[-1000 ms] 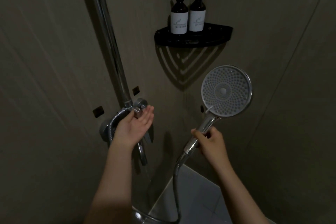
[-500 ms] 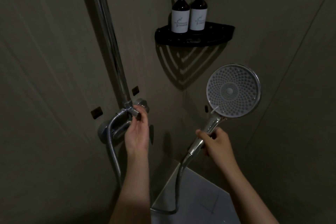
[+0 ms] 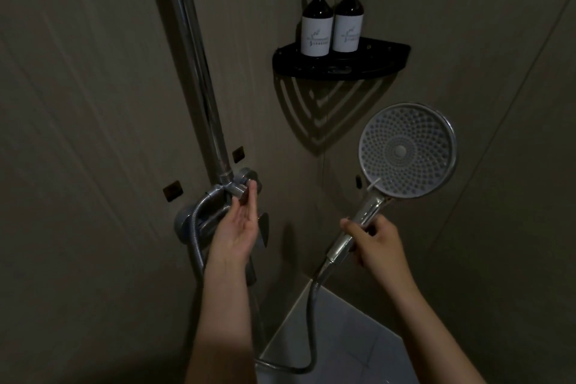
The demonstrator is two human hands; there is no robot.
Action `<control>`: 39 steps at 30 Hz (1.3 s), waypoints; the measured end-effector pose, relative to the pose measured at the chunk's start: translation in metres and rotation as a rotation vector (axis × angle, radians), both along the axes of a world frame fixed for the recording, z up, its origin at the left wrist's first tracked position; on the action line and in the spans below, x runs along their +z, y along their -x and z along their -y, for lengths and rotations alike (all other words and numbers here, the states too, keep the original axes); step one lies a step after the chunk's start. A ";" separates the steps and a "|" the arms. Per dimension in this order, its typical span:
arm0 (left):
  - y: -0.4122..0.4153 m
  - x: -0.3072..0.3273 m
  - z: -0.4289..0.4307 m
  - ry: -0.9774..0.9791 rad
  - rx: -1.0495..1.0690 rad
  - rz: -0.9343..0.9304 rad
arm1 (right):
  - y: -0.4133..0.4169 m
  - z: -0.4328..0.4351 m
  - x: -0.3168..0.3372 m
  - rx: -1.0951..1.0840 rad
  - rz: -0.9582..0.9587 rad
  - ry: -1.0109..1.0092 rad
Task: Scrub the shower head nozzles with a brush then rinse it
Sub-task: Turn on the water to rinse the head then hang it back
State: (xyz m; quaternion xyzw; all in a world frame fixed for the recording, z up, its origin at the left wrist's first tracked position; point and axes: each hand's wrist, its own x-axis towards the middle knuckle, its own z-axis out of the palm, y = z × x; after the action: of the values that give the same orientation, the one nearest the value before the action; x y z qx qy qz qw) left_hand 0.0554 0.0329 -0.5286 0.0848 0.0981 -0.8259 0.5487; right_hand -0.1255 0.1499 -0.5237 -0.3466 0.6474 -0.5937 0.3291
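My right hand grips the chrome handle of the shower head. The round nozzle face is turned toward me and no water shows coming from it. Its metal hose loops down and back to the wall mixer. My left hand is palm up at the chrome diverter knob at the foot of the riser pipe. Thumb and fingertips touch the knob. No brush is in view.
A chrome riser pipe runs up the left wall. A black corner shelf carries two dark pump bottles. Below the knob sits the mixer lever. Pale floor tiles show at the bottom.
My left hand turned at the knob, from palm open beside it to fingers on it. The shower head drifted right and slightly up with my right hand.
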 end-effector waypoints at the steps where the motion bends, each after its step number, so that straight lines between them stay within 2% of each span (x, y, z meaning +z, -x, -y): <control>1: -0.001 -0.001 0.002 0.027 -0.013 0.078 | 0.000 -0.001 0.000 0.000 0.004 0.000; 6: -0.012 0.001 0.017 0.241 -0.148 0.803 | 0.003 -0.002 -0.003 -0.013 0.011 -0.006; 9: -0.017 0.006 0.023 0.301 -0.264 1.081 | 0.003 0.002 -0.007 -0.023 0.016 -0.006; 18: 0.005 0.012 0.027 0.184 -0.187 0.960 | -0.005 0.008 -0.013 -0.009 0.025 -0.003; 21: 0.009 0.020 0.032 0.137 -0.220 1.082 | -0.008 0.007 -0.011 -0.011 0.053 0.007; 25: 0.021 0.034 0.035 0.106 -0.338 1.441 | -0.013 0.005 -0.006 0.032 0.086 0.005; 28: 0.025 0.036 0.032 0.090 -0.337 1.532 | -0.015 0.004 -0.005 0.031 0.074 0.015; 29: 0.024 0.035 0.031 0.088 -0.318 1.479 | -0.015 0.004 -0.005 0.031 0.071 0.015; 30: 0.021 0.033 0.028 0.093 -0.285 1.350 | -0.015 0.003 -0.005 0.032 0.074 0.015; 34: 0.004 0.019 0.019 0.037 -0.139 0.408 | -0.012 0.001 -0.004 0.036 0.084 0.004; 35: 0.002 0.014 0.016 0.044 -0.108 0.260 | -0.012 0.002 -0.004 0.034 0.092 0.004; 37: 0.002 0.006 0.011 0.078 -0.063 0.087 | -0.010 0.002 -0.003 0.023 0.097 0.004; 39: 0.002 0.001 0.007 0.107 -0.053 0.007 | -0.008 0.002 -0.001 0.019 0.074 -0.010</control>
State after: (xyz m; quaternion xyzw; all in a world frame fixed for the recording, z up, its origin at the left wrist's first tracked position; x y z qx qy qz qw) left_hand 0.0532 0.0261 -0.5278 0.0608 0.0494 -0.8438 0.5309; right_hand -0.1175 0.1478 -0.5252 -0.3290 0.6345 -0.5997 0.3601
